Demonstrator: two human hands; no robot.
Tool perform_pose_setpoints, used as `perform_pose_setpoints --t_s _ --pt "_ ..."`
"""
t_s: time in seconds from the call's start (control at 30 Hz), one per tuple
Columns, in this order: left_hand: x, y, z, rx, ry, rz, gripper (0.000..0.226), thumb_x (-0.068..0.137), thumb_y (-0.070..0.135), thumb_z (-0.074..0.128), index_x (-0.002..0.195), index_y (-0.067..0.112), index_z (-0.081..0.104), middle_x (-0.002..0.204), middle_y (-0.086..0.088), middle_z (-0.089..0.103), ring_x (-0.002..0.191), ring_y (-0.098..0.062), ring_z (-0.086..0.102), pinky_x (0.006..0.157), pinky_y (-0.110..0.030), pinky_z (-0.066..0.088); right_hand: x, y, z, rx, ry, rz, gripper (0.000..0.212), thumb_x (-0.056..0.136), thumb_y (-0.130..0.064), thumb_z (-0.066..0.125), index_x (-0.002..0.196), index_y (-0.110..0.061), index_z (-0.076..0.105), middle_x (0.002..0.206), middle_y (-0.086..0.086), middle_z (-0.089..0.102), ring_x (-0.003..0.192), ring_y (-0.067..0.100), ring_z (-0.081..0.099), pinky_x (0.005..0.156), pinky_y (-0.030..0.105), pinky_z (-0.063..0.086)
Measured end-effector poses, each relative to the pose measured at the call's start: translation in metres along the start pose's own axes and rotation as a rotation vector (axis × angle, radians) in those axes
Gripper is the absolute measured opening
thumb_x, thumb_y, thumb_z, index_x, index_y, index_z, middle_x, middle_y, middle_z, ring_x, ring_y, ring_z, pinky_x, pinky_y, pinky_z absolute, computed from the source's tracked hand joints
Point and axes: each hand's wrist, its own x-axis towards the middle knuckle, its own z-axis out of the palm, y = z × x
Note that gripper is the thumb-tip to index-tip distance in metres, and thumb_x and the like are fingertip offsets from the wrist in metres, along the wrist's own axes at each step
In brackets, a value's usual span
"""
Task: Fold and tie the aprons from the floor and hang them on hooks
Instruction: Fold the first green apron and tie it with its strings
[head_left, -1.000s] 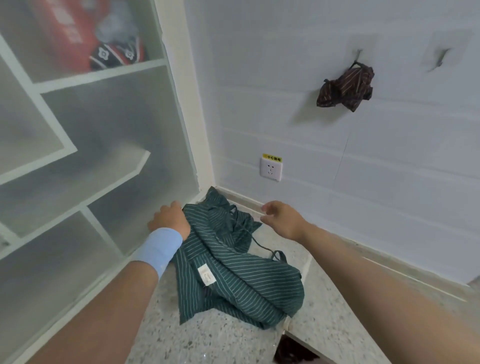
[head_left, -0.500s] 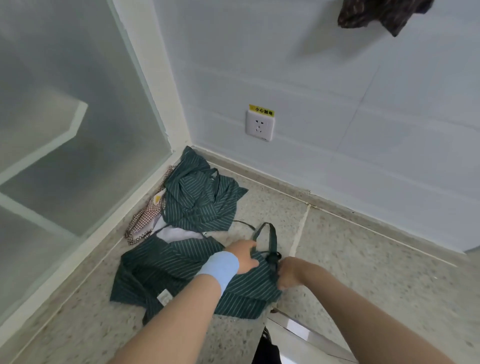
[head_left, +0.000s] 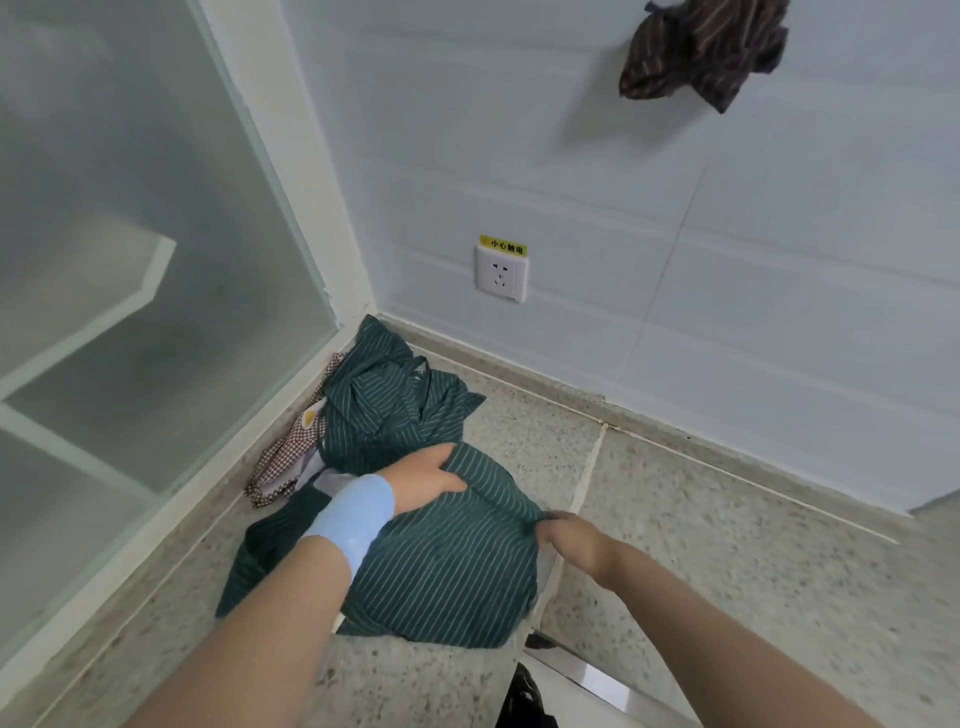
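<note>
A dark green striped apron (head_left: 447, 571) lies spread on the speckled floor in front of me. My left hand (head_left: 423, 483), with a light blue wristband, grips a fold at its upper edge. My right hand (head_left: 569, 535) pinches the cloth at its right edge. A second green striped apron (head_left: 395, 410) lies crumpled in the corner behind it. Under that pokes out a red checked apron (head_left: 283, 457). A brown striped apron (head_left: 706, 49), bundled up, hangs on the wall at the top right; its hook is hidden.
A frosted glass partition (head_left: 130, 270) with a white frame closes off the left. The tiled wall carries a white socket (head_left: 501, 274) with a yellow label. A metal strip (head_left: 587, 680) and a dark object (head_left: 524, 701) lie at the bottom edge.
The apron's front part has been folded over, so the neck strap and tag no longer show. My left hand moved up to the fold; my right hand stays at the right edge.
</note>
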Motion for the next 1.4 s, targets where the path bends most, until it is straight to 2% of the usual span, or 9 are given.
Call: perform_pose_setpoints --t_s 0.17,0.3,0.5,0.67,0.8,0.97,1.1,1.27,1.4 --pt "-0.054 0.026 -0.033 -0.057 0.019 -0.038 0.03 0.089 0.023 0.052 0.117 0.017 0.063 0.115 -0.007 0.069 0.105 -0.028 0.065 0.095 -0.041 0.05 -0.03 -0.039 -0.002 0.327 0.057 -0.209 0.018 0.094 -0.012 0.063 0.11 -0.007 0.07 0.104 0.002 0.074 0.095 0.015 0.067 0.069 0.019 0.043" --pt "-0.094 0.041 -0.056 0.288 0.378 0.027 0.021 0.089 0.025 0.055 0.102 0.01 0.063 0.101 -0.008 0.069 0.089 -0.025 0.066 0.083 -0.037 0.052 -0.062 -0.077 -0.012 0.369 0.271 -0.422 0.019 0.095 -0.02 0.067 0.092 -0.002 0.073 0.083 0.0 0.074 0.079 0.017 0.068 0.066 0.022 0.05" --pt "-0.167 0.073 -0.073 0.188 0.843 0.291 0.013 0.091 0.025 0.066 0.1 0.021 0.057 0.093 0.003 0.063 0.081 -0.016 0.061 0.066 -0.029 0.043 -0.156 -0.144 -0.031 0.09 0.499 -0.857 0.025 0.1 -0.019 0.056 0.077 -0.02 0.065 0.069 -0.012 0.064 0.059 -0.004 0.057 0.059 0.019 0.044" --pt "-0.265 0.11 -0.084 0.516 0.141 0.006 0.025 0.088 0.027 0.071 0.111 0.021 0.065 0.104 0.002 0.074 0.096 -0.018 0.072 0.093 -0.043 0.054 -0.246 -0.169 -0.069 -0.234 -0.385 -0.43 0.018 0.102 -0.016 0.053 0.089 -0.007 0.062 0.053 0.006 0.059 0.037 0.012 0.055 0.036 0.021 0.045" --pt "-0.324 0.129 -0.092 0.024 0.054 0.278 0.049 0.079 0.02 0.08 0.119 -0.002 0.063 0.115 -0.017 0.07 0.105 -0.03 0.069 0.091 -0.038 0.056 -0.282 -0.183 -0.092 -0.073 -0.561 -0.548 0.021 0.097 -0.019 0.059 0.106 0.0 0.062 0.078 0.011 0.067 0.059 0.015 0.066 0.051 0.024 0.054" --pt "-0.319 0.141 -0.103 0.099 0.441 0.352 0.021 0.089 0.013 0.07 0.109 0.01 0.067 0.096 -0.005 0.075 0.09 -0.024 0.07 0.071 -0.028 0.052 -0.285 -0.192 -0.09 -0.09 -0.021 -0.783 0.023 0.096 -0.021 0.064 0.074 -0.02 0.068 0.067 -0.003 0.064 0.053 0.008 0.053 0.049 0.022 0.036" --pt "-0.269 0.136 -0.11 0.367 0.878 0.283 0.019 0.082 0.03 0.076 0.094 0.021 0.064 0.084 0.007 0.061 0.079 -0.016 0.058 0.066 -0.026 0.039 -0.251 -0.201 -0.087 -0.186 0.451 -0.932 0.049 0.09 -0.018 0.072 0.056 -0.014 0.036 0.054 0.002 0.03 0.049 0.014 0.027 0.051 0.027 0.024" --pt "-0.214 0.119 -0.113 0.333 0.87 0.197 0.014 0.086 0.025 0.071 0.098 0.025 0.065 0.101 0.008 0.06 0.096 -0.013 0.056 0.075 -0.026 0.039 -0.19 -0.204 -0.089 -0.177 0.581 -0.813 0.048 0.085 -0.018 0.073 0.048 -0.013 0.044 0.045 -0.004 0.038 0.046 0.014 0.037 0.051 0.028 0.031" --pt "-0.164 0.104 -0.125 0.279 0.712 0.044 0.007 0.087 0.015 0.061 0.093 0.019 0.063 0.08 -0.002 0.065 0.059 -0.013 0.061 0.055 -0.023 0.044 -0.144 -0.207 -0.086 -0.185 0.554 -0.606 0.02 0.085 -0.016 0.063 0.079 0.0 0.072 0.057 0.006 0.067 0.045 0.02 0.058 0.044 0.023 0.041"
